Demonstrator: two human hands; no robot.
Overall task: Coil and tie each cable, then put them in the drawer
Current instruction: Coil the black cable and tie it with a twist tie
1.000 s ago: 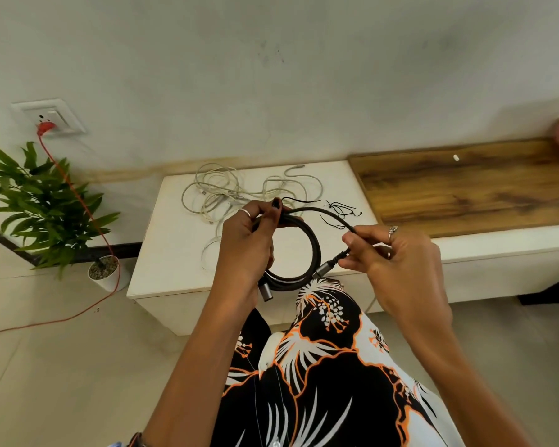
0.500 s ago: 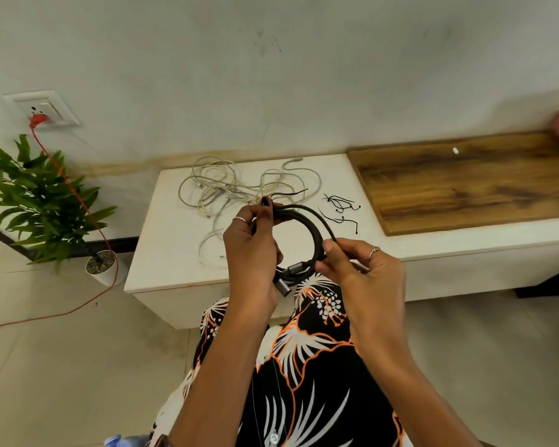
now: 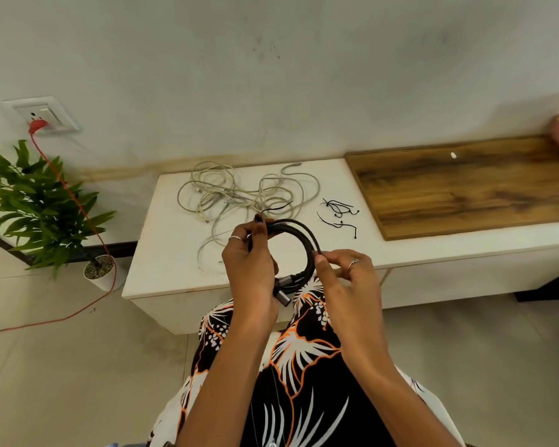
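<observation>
Held above the white cabinet's [image 3: 162, 253] front edge: black cable coil [image 3: 299, 235], gripped by left hand [image 3: 250, 269], pinched by right hand [image 3: 346, 275]. Judged light, springy; best clamped across all loops, beside the metal plugs [image 3: 283, 287].

The black cable [image 3: 299, 235] looks smooth and rubbery, with metal plugs [image 3: 283, 287]. At two o'clock lies a matt, grained wooden board [image 3: 465, 188] on the smooth white cabinet [image 3: 162, 253].

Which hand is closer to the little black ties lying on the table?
Right. The right hand sits just below the loose black ties, pinching the black cable coil; the left hand holds the coil's far side.
</observation>
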